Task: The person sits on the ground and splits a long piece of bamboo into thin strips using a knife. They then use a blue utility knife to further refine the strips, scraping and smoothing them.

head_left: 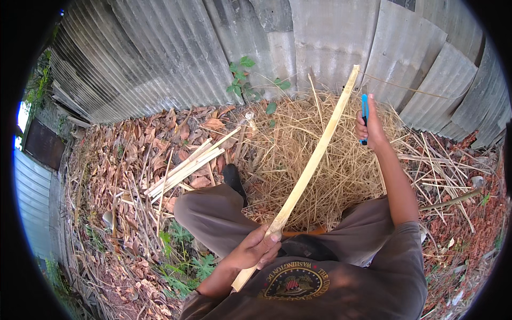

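My left hand (pixel 256 249) grips the lower part of a long pale bamboo strip (pixel 314 160) that slants up and away toward the corrugated wall. My right hand (pixel 372 128) is raised to the right of the strip's upper part, closed on a knife with a blue handle (pixel 365 114); its blade is not clear to see. The hand and the strip are apart. I sit with my knees spread, in grey-brown trousers (pixel 213 213), over a heap of thin straw-coloured shavings (pixel 325 154).
A bundle of split bamboo strips (pixel 184 169) lies on dry brown leaves at the left. More thin sticks (pixel 442 160) are scattered at the right. A grey corrugated sheet wall (pixel 176 48) closes the back, with a small green plant (pixel 242 74) at its foot.
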Demonstrator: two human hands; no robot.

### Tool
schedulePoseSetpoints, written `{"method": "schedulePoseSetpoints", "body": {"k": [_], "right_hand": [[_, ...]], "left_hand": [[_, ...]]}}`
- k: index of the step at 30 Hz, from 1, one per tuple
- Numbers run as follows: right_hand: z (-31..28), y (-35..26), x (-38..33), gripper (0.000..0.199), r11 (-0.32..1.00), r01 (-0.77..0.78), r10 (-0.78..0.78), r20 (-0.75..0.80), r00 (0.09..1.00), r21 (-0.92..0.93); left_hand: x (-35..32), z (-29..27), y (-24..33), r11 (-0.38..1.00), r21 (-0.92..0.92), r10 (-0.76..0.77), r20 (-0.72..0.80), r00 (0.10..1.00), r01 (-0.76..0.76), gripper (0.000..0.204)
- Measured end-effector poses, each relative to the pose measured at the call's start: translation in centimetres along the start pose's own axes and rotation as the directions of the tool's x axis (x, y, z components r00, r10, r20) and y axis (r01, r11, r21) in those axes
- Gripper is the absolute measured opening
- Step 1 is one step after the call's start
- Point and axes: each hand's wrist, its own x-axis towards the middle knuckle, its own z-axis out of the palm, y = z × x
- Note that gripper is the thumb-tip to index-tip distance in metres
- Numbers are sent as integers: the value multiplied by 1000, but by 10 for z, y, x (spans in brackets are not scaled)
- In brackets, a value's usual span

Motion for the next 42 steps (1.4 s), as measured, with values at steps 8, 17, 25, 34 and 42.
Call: {"method": "schedulePoseSetpoints", "body": {"k": [8,17,25,34,42], "right_hand": [[89,37,-90,61,271,760,-464,612,641,-590],[79,34,-62,64,64,671,-560,530,637,-739],[69,36,-47,72,154,561,-532,411,741,-813],[90,38,-73,73,-10,723,-524,619,585,-691],[77,41,-44,71,10,629,-597,500,627,-777]], "left_hand": [[48,3,13,933,-274,208,-111,972,-231,20],[66,15,17,767,-639,105,40,994,-56,22],[61,11,14,714,-699,56,107,993,35,21],[59,5,17,671,-741,101,139,985,36,23],[53,10,17,753,-657,43,105,994,37,21]]}}
